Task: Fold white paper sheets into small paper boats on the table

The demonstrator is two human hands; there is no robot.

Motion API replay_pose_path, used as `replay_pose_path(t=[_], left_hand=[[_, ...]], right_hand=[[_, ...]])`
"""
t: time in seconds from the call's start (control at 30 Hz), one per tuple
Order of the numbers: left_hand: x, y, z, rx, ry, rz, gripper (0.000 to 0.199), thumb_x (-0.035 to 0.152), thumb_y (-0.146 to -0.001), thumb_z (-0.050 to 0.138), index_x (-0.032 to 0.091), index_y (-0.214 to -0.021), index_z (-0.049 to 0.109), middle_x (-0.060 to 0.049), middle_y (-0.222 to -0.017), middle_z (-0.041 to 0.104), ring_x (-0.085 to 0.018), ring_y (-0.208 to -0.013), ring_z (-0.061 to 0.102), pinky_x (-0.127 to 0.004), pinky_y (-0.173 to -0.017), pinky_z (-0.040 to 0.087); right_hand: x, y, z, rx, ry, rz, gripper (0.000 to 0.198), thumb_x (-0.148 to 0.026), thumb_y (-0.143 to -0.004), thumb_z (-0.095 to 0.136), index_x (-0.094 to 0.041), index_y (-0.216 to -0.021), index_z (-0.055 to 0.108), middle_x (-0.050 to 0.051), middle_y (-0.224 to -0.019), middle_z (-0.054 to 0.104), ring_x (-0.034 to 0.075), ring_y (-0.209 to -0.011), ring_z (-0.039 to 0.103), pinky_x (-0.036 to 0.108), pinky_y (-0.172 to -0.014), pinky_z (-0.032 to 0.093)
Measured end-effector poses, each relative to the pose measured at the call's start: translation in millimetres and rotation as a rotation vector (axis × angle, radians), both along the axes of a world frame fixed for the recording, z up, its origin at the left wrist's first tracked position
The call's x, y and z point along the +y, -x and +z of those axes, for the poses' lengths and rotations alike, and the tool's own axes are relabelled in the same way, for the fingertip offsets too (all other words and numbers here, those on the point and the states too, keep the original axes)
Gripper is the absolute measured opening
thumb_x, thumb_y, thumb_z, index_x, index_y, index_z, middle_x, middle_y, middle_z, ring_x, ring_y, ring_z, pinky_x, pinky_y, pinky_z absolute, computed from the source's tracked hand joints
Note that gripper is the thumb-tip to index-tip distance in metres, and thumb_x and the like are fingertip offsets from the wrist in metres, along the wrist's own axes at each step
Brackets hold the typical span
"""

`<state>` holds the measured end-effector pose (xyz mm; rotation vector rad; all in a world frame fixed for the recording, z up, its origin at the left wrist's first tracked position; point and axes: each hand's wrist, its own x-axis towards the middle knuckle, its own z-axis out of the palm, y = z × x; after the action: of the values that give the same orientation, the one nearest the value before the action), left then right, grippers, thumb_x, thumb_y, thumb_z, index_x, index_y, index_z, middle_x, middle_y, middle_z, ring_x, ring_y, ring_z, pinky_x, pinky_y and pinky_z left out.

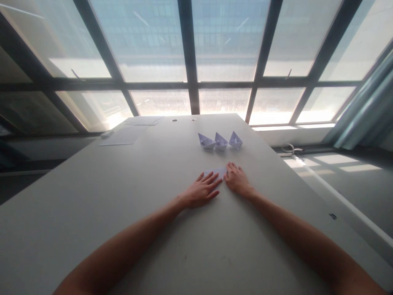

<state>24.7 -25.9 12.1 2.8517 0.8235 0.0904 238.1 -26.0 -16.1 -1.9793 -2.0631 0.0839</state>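
A small folded sheet of white paper [217, 170] lies flat on the white table between my hands. My left hand [202, 189] rests on its near left part, fingers spread and stretched out. At the paper's right edge, my right hand [237, 178] lies palm down with its fingers extended and close together. Both hands hide much of the paper, so its exact folded shape cannot be made out. Just beyond it stand three folded paper boats in a row: a left one [206, 141], a middle one [220, 142] and a right one [235, 141].
The long white table [138, 246] reaches toward a wall of windows. Flat paper sheets [119, 136] lie at its far left. Two cable holes, one of them round [174, 120], are near the far edge. A curtain [357, 114] hangs at the right, beside a white pipe [337, 198] on the floor.
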Motion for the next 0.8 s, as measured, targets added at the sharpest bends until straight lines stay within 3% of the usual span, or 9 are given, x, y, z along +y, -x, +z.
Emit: replay_pose_path(t=[0.17,0.3,0.67,0.8], left_hand=[[8.3,-1.6,-7.7,-0.048,-0.011,0.208,0.056,0.052,-0.102,0.012,0.029,-0.149,0.033,-0.003,-0.158,0.029,-0.024,-0.147,0.019,-0.054,-0.117,0.011],[10.7,1.9,-14.6,-0.044,-0.061,0.277,0.062,0.06,-0.099,0.02,0.026,-0.149,0.033,-0.007,-0.159,0.024,-0.03,-0.148,0.016,-0.058,-0.116,0.012],[23.1,6.8,-22.6,-0.039,-0.066,0.384,0.085,0.072,-0.091,0.022,0.013,-0.152,0.023,-0.017,-0.159,0.019,-0.03,-0.148,0.014,-0.052,-0.117,0.009],[23.8,6.8,-20.7,-0.041,-0.053,0.404,0.085,0.071,-0.092,0.027,0.012,-0.152,0.024,-0.016,-0.159,0.022,-0.029,-0.148,0.016,-0.051,-0.118,0.011]], right_hand=[[-6.6,1.7,5.7,-0.024,-0.085,-0.016,0.046,-0.025,-0.094,0.036,-0.008,-0.133,0.054,0.018,-0.142,0.049,0.028,-0.134,0.039,0.038,-0.112,0.025],[-10.3,1.6,13.5,-0.017,-0.114,0.092,0.035,-0.028,-0.095,0.041,-0.016,-0.119,0.064,0.014,-0.128,0.059,0.026,-0.121,0.046,0.033,-0.105,0.034],[-12.1,1.8,16.7,0.024,-0.145,0.211,0.045,-0.052,-0.091,0.055,-0.021,-0.124,0.061,0.01,-0.116,0.059,0.025,-0.109,0.051,0.033,-0.096,0.037],[-9.0,-1.1,12.9,0.067,-0.157,0.237,0.04,-0.046,-0.089,0.062,-0.021,-0.12,0.063,0.009,-0.114,0.059,0.023,-0.108,0.053,0.032,-0.095,0.038]])
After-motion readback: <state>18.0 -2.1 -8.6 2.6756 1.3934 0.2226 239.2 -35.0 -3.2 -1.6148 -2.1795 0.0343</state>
